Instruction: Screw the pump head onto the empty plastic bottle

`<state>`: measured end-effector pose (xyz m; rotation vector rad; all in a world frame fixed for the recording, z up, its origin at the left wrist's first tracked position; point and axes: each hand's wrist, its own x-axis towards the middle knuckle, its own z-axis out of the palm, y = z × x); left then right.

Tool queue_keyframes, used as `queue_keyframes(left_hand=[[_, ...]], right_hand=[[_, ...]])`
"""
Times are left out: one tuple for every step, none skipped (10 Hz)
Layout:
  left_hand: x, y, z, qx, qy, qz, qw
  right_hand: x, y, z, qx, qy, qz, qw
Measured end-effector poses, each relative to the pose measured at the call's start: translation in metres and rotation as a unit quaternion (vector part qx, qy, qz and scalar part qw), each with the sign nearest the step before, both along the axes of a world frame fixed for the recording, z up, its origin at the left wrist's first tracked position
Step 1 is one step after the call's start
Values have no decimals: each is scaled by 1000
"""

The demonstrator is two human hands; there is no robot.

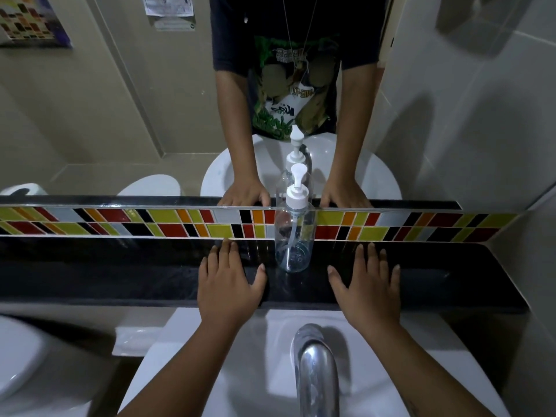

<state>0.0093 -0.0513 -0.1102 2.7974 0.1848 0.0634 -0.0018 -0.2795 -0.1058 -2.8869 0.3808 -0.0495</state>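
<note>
A clear empty plastic bottle [294,236] stands upright on the black counter ledge [120,275], against the coloured tile strip. Its white pump head [298,188] sits on the bottle's neck, with the dip tube reaching down inside. My left hand [230,281] lies flat on the ledge just left of the bottle, fingers spread, holding nothing. My right hand [365,284] lies flat on the ledge to the bottle's right, also spread and empty. Neither hand touches the bottle.
A chrome faucet [316,365] rises from the white sink [240,356] below my hands. A mirror [120,115] above the tile strip [150,222] reflects the person, the bottle and the sink. A white toilet [18,362] is at lower left.
</note>
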Motion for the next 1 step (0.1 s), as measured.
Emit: queue_keyframes(left_hand=[[-1, -1, -5, 4, -11, 14, 1000]], right_hand=[[4, -4, 2, 15, 3, -3, 1000]])
